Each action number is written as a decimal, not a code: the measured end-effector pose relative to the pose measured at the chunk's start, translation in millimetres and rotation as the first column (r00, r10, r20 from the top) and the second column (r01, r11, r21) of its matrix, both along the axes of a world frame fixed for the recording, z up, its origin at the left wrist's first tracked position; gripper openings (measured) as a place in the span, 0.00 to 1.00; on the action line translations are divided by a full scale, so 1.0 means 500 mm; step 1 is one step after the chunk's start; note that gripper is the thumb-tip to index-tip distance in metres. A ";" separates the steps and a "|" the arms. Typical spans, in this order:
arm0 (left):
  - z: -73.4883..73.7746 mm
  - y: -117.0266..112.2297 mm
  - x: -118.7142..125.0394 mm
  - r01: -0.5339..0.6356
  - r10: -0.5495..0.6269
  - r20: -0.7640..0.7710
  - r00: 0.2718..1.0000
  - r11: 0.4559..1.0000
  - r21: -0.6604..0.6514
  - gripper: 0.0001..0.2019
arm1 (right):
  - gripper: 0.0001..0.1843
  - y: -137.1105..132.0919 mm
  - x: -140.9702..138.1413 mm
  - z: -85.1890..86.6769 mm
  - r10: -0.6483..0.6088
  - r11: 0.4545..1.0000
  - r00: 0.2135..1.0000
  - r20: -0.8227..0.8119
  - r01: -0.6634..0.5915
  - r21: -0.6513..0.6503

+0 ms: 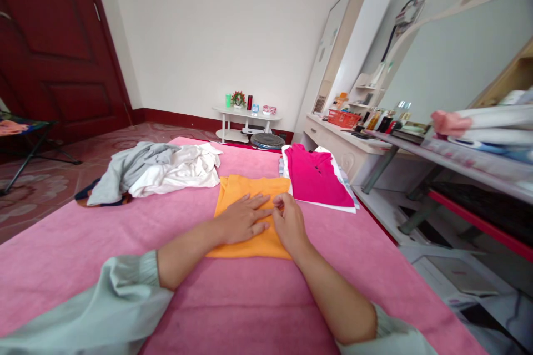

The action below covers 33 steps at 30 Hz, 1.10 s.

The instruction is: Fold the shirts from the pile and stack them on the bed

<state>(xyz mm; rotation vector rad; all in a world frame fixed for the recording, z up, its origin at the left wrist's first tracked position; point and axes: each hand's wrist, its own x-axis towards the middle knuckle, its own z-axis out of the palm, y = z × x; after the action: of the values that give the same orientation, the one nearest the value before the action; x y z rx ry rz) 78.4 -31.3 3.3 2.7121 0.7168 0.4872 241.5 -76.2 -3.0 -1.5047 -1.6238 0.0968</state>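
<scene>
1. One orange cloth [266, 241], folded into a flat, near-square block with light creases, lies on the pink sheet [233, 299], right in front of the person.
2. It sits between a loose heap of grey and white clothes [179, 173] on the left and a magenta shirt [318, 177], laid flat, just beside it on the right.
3. Left hand [242, 221]: palm down on the cloth, fingers spread apart, forearm slanting in.
4. Right hand [290, 223]: at the cloth's right side, fingers curled, thumb near fingertips; whether they pinch fabric, I cannot tell.
</scene>
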 end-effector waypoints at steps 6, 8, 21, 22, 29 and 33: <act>-0.006 0.121 -0.001 -0.133 0.136 -0.062 0.989 0.990 0.046 0.23 | 0.12 -0.006 0.001 0.001 0.014 0.998 0.993 0.118 -0.006 -0.067; -0.006 0.152 0.010 -0.207 0.212 -0.099 0.972 0.977 0.059 0.22 | 0.13 -0.012 -0.006 0.007 0.066 0.995 0.980 0.190 -0.051 -0.083; 0.000 0.080 -0.054 -0.276 0.242 0.182 0.953 0.942 0.193 0.22 | 0.29 0.010 0.003 0.003 0.251 0.928 0.876 0.412 -0.097 -0.359; -0.002 0.071 -0.065 -0.226 0.201 0.142 0.969 0.955 0.193 0.22 | 0.29 0.017 0.010 0.007 0.285 0.922 0.855 0.432 -0.122 -0.367; -0.031 0.096 -0.110 -0.455 0.470 -0.057 0.881 0.874 0.173 0.24 | 0.30 0.100 0.069 0.032 0.203 0.925 0.770 0.605 0.051 -0.376; -0.023 0.090 -0.108 -0.542 0.539 0.089 0.837 0.797 0.267 0.20 | 0.28 0.100 0.035 0.031 -0.062 0.929 0.760 0.647 0.281 -0.241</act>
<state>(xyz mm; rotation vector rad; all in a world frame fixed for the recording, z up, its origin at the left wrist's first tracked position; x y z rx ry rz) 24.5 13.7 -8.1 2.7190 1.5498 0.7797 258.9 -26.2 12.7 -2.0968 -2.0479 -0.2983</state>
